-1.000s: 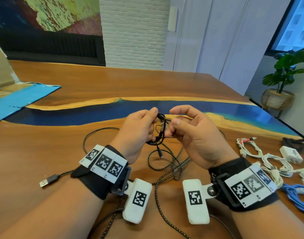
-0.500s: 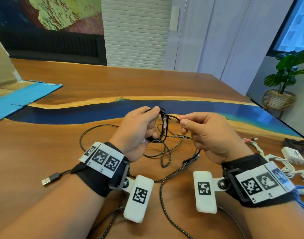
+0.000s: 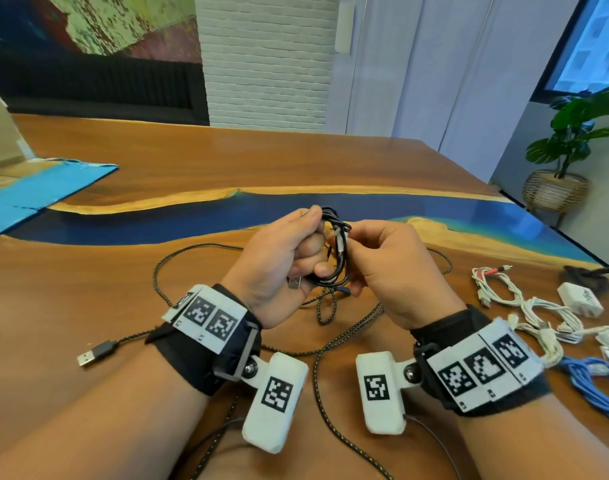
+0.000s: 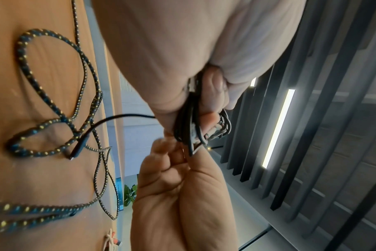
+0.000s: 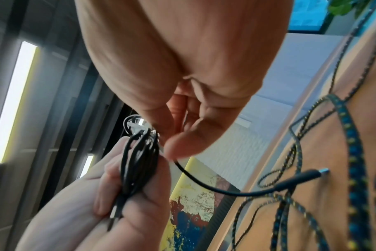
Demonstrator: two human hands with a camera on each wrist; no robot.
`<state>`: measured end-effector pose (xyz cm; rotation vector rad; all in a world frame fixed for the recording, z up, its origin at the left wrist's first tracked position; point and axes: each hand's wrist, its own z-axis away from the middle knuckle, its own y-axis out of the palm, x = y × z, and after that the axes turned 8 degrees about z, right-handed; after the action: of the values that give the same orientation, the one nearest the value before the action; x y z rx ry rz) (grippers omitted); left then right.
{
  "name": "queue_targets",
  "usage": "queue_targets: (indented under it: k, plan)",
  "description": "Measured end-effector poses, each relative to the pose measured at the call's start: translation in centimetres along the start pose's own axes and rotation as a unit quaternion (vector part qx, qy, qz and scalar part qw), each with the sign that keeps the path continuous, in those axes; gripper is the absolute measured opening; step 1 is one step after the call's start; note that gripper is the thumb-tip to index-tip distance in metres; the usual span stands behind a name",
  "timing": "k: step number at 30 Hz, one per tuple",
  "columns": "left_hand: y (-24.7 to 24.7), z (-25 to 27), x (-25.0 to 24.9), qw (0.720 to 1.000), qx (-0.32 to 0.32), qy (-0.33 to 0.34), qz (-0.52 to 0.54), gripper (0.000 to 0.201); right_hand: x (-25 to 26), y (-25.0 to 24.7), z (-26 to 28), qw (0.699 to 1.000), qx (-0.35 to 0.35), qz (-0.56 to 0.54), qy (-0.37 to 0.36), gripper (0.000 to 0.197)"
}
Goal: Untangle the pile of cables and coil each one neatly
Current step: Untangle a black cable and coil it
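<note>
Black cable [image 3: 334, 251] nearly coiled, above counter [image 3: 88, 289]: left hand [image 3: 279, 258] grips bundle, right hand [image 3: 393, 268] pinches tail end. Braided cable [image 3: 330, 344] loose, uncoiled. White cables [image 3: 524, 306] bundled at right.

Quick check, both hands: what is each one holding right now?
Left hand: fingers curled round the coiled thin black cable, holding the bundle.
Right hand: fingertips pinching the same cable at the coil; its loose end hangs free.

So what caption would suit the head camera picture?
Left hand grips a coiled black cable while the right hand pinches it above a loose braided cable.
</note>
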<state>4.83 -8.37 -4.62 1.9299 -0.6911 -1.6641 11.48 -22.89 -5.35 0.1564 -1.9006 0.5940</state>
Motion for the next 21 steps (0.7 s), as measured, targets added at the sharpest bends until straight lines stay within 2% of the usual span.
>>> queue_targets:
  k: [4,10,14,17,19,21]
  plan:
    - [-0.3,-0.2,0.3,0.999,-0.014,0.025,-0.015,0.028,0.1,0.4,0.3,0.985,0.056,-0.146,0.072,0.021]
    - [-0.5,-0.7,0.2,0.991,-0.04,0.08,-0.097,0.027,0.1,-0.2,0.4,0.973,0.082,-0.193,0.097,0.037]
    - [-0.9,-0.8,0.3,0.978,-0.039,0.081,-0.189,0.026,-0.6,0.6,0.2,0.99,0.044,-0.109,0.075,0.021]
    - [-1.2,-0.9,0.3,0.961,-0.04,0.099,-0.254,0.022,-0.9,0.9,-0.1,0.992,-0.004,-0.099,0.078,0.013]
    - [-1.3,-0.9,0.1,0.956,-0.052,0.107,-0.266,0.023,-0.7,1.1,-0.1,0.991,-0.013,-0.109,0.077,0.01]
    - [-1.5,-1.1,0.0,0.957,-0.07,0.103,-0.261,0.026,-0.3,1.2,0.1,0.981,0.022,-0.174,0.086,0.008]
